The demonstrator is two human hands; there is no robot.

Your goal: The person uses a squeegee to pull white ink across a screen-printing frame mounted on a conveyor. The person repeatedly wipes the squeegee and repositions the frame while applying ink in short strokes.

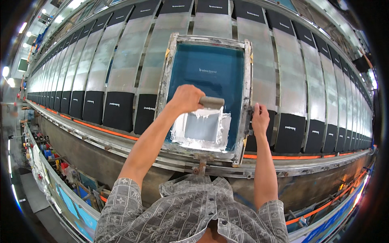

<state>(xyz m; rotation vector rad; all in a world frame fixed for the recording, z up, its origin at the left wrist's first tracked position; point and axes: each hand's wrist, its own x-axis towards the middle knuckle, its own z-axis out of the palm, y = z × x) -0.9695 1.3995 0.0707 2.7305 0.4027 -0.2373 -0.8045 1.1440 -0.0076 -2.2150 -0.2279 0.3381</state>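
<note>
Although flanking black panels [289, 141] already bear white prints, ink [198, 143] in the frame [246, 77] suggests work remaining; there the left hand [187, 99] closes its fingers round the squeegee [213, 102]; the right hand's grasp [261, 118] cannot be told.

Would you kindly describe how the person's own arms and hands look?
The left hand and right hand are bare, with no gloves or wristwear visible. The forearms are uncovered too, below short grey sleeves patterned with pale grid lines and floral motifs.
</note>
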